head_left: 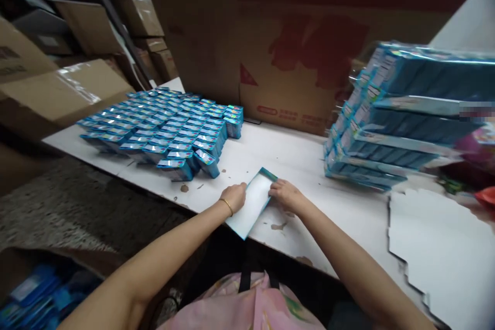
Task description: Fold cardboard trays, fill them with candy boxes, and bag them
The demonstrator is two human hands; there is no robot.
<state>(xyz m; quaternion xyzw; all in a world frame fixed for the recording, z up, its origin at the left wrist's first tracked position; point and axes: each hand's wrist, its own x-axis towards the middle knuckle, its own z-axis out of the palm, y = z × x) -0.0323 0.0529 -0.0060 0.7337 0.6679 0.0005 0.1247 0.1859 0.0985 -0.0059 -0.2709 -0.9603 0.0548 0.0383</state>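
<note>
Blue boxes (166,131) by left hand (234,197), seemingly wrapped stacks (398,116) rightward

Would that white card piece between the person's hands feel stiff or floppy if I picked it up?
The white card piece with blue edges is probably light and fairly stiff: it looks like thin paperboard, and its folded blue edges should add stiffness. Its smooth white face may slide easily across the table when pushed.

Small boxes (166,131) shine blue (silver-edged), the person's top (240,304) pink floral.
</note>
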